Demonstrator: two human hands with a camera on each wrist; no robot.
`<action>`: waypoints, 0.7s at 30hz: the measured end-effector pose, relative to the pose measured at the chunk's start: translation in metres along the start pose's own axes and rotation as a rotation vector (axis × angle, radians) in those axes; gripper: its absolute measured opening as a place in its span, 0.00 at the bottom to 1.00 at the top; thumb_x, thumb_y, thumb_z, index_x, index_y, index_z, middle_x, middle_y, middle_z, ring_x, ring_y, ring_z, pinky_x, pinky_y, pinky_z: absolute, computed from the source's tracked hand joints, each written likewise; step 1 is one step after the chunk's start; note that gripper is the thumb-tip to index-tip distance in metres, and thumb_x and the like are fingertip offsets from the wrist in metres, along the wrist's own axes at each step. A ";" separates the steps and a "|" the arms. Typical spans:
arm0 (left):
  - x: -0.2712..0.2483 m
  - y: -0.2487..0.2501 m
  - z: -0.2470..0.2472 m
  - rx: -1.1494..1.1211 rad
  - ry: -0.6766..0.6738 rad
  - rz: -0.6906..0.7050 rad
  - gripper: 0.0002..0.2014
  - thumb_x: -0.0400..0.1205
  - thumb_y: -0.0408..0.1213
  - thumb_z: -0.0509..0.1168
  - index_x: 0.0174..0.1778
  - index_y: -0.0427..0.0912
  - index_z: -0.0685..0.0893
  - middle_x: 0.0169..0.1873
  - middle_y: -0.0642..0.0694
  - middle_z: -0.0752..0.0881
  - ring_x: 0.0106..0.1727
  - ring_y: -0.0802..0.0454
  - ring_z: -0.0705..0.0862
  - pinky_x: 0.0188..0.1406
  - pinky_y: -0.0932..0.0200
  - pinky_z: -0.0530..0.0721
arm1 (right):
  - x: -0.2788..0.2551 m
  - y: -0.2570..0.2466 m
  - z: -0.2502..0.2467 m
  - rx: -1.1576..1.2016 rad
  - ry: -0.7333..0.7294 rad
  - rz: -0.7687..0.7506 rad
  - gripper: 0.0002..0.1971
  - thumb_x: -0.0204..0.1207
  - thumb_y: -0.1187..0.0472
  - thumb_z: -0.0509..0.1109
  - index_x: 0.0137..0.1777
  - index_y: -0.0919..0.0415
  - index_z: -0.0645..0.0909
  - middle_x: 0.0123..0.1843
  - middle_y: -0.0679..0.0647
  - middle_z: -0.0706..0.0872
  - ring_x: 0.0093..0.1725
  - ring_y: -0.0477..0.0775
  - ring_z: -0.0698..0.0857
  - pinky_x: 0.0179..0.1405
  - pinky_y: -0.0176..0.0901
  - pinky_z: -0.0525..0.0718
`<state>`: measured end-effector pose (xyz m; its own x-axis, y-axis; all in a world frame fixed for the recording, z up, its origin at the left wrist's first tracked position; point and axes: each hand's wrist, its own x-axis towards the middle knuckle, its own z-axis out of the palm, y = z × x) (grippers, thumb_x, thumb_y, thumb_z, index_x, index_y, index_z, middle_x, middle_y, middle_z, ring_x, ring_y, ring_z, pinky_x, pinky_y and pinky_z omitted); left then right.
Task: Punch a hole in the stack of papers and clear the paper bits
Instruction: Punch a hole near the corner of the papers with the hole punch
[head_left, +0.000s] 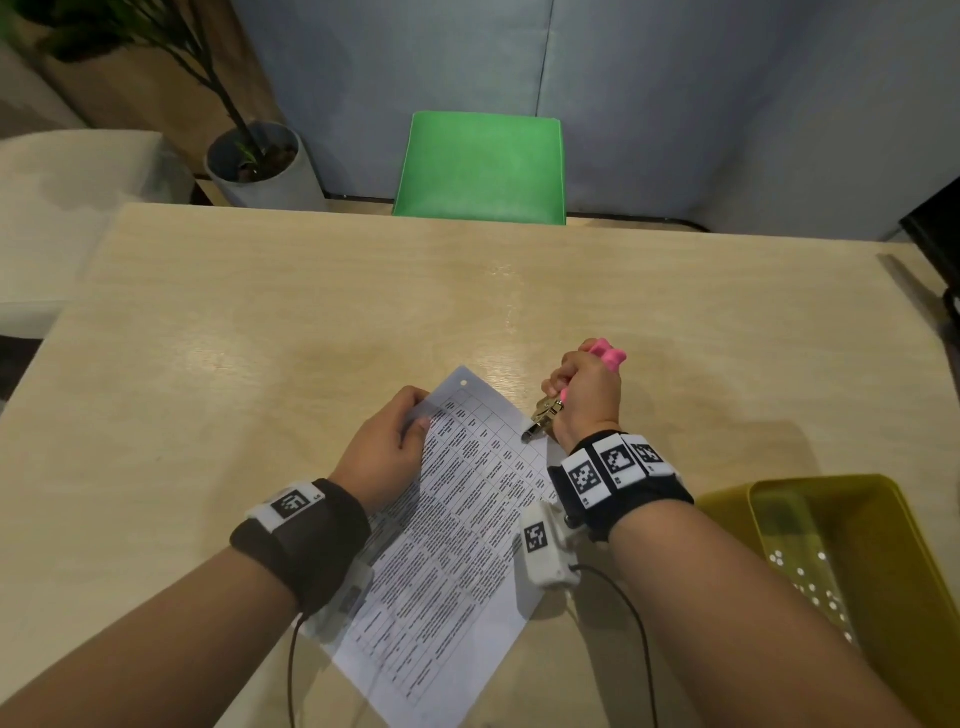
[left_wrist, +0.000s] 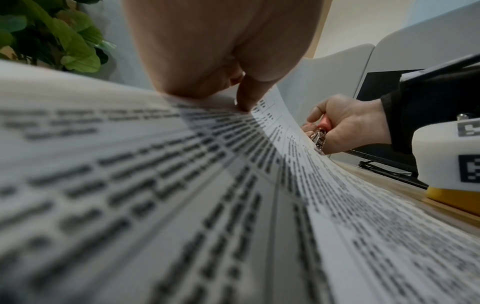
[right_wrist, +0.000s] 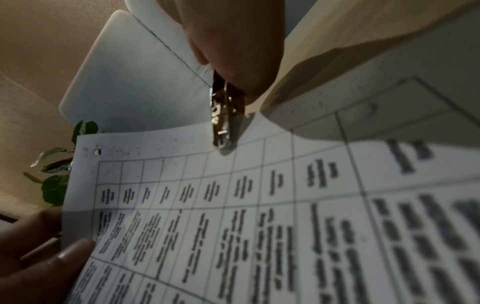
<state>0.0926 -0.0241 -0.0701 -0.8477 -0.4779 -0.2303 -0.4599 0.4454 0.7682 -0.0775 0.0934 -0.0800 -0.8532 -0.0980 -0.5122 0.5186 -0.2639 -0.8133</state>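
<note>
A stack of printed papers (head_left: 457, 519) with a table on it lies slanted on the wooden table, its far end lifted. One punched hole (head_left: 464, 383) shows near its far corner. My left hand (head_left: 395, 436) pinches the paper's left edge, thumb on top. My right hand (head_left: 584, 395) grips a pink-handled punch (head_left: 605, 356) whose metal head (head_left: 543, 418) sits over the paper's top edge (right_wrist: 221, 144). In the left wrist view the punch head (left_wrist: 320, 139) meets the curled paper (left_wrist: 182, 205). The right wrist view shows the hole (right_wrist: 97, 151) and the left fingers (right_wrist: 52, 257).
A yellow tray (head_left: 852, 551) holding several white paper bits stands at the right, near the table's front edge. A green chair (head_left: 480, 166) is behind the table, a potted plant (head_left: 254, 156) at the back left, and a dark object (head_left: 935, 244) at the far right.
</note>
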 end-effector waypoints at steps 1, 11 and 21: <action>0.000 0.000 0.000 -0.005 0.000 -0.002 0.07 0.87 0.33 0.56 0.58 0.41 0.76 0.24 0.56 0.73 0.24 0.68 0.75 0.24 0.66 0.62 | 0.000 -0.001 -0.001 -0.020 -0.016 -0.006 0.17 0.65 0.81 0.51 0.38 0.57 0.66 0.28 0.52 0.65 0.21 0.48 0.63 0.23 0.41 0.64; 0.002 -0.004 -0.010 -0.096 0.100 -0.019 0.05 0.86 0.34 0.55 0.53 0.46 0.75 0.26 0.51 0.73 0.24 0.56 0.69 0.28 0.57 0.66 | 0.003 -0.021 -0.010 -0.149 -0.093 -0.063 0.15 0.68 0.78 0.57 0.47 0.58 0.71 0.34 0.53 0.71 0.25 0.48 0.70 0.26 0.42 0.69; -0.001 -0.006 -0.015 -0.155 0.170 -0.030 0.09 0.86 0.32 0.56 0.47 0.52 0.74 0.28 0.45 0.74 0.26 0.54 0.70 0.29 0.56 0.67 | 0.002 -0.034 -0.021 -0.155 -0.077 -0.072 0.16 0.69 0.79 0.57 0.51 0.60 0.70 0.35 0.53 0.72 0.26 0.49 0.71 0.27 0.41 0.70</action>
<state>0.1002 -0.0379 -0.0659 -0.7714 -0.6159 -0.1602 -0.4268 0.3140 0.8481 -0.0956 0.1224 -0.0595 -0.8872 -0.1586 -0.4333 0.4532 -0.1229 -0.8829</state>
